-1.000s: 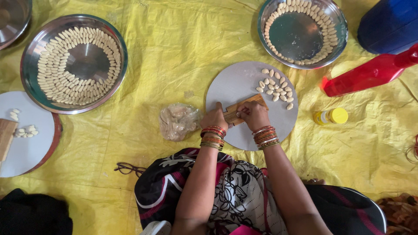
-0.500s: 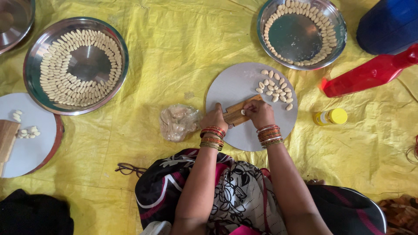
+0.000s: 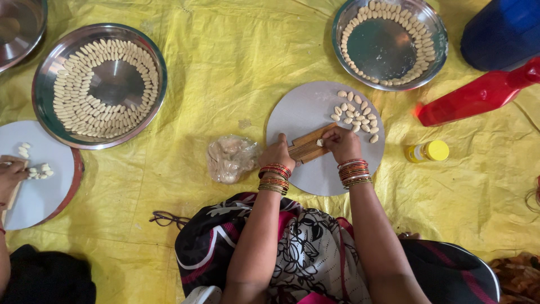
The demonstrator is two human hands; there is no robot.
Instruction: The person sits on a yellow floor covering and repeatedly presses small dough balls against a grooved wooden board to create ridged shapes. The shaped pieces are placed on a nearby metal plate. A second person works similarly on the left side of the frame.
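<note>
Left hand (image 3: 277, 153) closed on the near end of a small ridged wooden board (image 3: 308, 146), holding it flat on a round grey board (image 3: 315, 171). Right hand (image 3: 341, 142) curled over the far end of the wooden board, fingertips pinching a small piece of dough (image 3: 319, 142) against the ridges. Stacks of red and gold bangles (image 3: 274, 178) on both wrists. Cluster of shaped dough pieces (image 3: 354, 114) on the far side of the grey board, just beyond the right hand. Clear bag of dough (image 3: 230, 158) lying on the yellow sheet (image 3: 225, 67), just left of the left hand. Two steel plates farther out: one (image 3: 45, 112) to the left, filled with rings of shaped pieces, another (image 3: 433, 59) beyond the grey board with a single ring around the rim. Red bottle (image 3: 472, 95) lying on its side and a small yellow-capped jar (image 3: 427, 151) off to the right. Pair of glasses (image 3: 166, 219) on the sheet near the knee. At the far left edge, another person's hand (image 3: 10, 174) on a second round board (image 3: 45, 197) with a few pieces.
</note>
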